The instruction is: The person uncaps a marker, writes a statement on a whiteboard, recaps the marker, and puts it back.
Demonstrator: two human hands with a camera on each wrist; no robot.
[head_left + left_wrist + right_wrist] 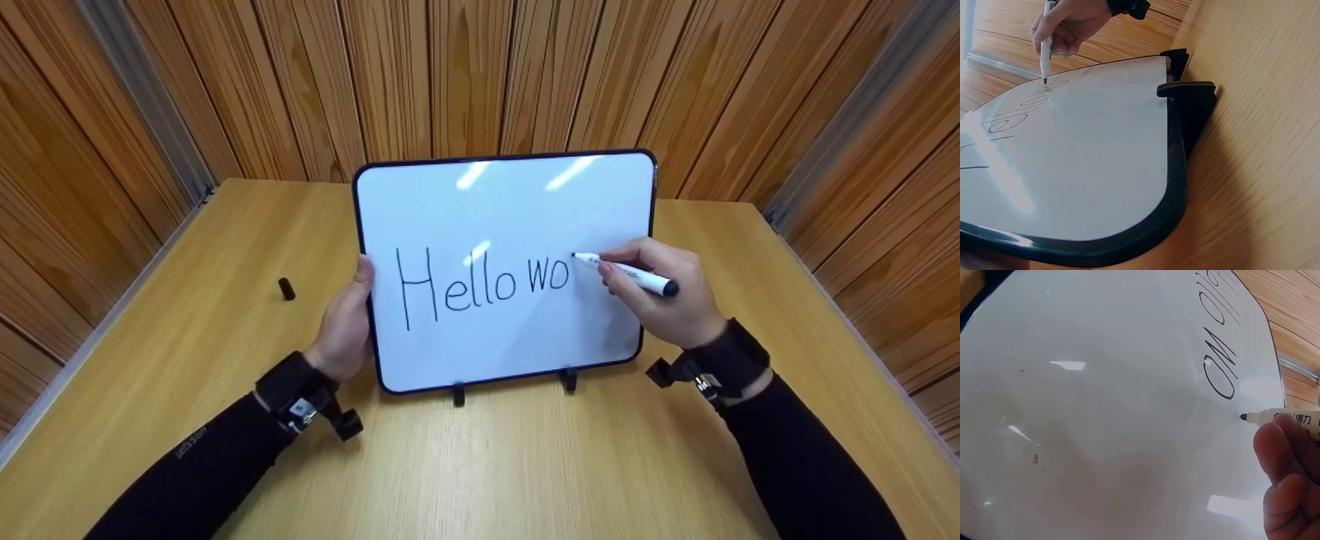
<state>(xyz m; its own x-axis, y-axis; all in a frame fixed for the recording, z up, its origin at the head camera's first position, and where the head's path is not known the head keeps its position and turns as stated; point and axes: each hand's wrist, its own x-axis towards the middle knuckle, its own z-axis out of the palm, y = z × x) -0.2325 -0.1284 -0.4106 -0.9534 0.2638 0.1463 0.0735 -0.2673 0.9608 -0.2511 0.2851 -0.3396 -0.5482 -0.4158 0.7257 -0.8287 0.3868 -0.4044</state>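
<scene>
A whiteboard (495,202) with a black rim leans back on two black stand feet (459,394), and "Hello wo" is written across it in black. My left hand (343,330) grips the board's left edge, the thumb at the rim and the other fingers hidden behind. In my right hand (667,289) a white marker (636,277) with a black end is pinched between thumb and fingers. Its black tip is at the board's surface just right of the "o"; whether it touches, I cannot tell. The right wrist view shows the marker (1266,416) beside the letters.
A small black marker cap (286,289) lies on the wooden table (510,472), left of the board. Wood-panelled walls (480,75) stand behind the table and on both sides. Light reflections streak the board's upper part.
</scene>
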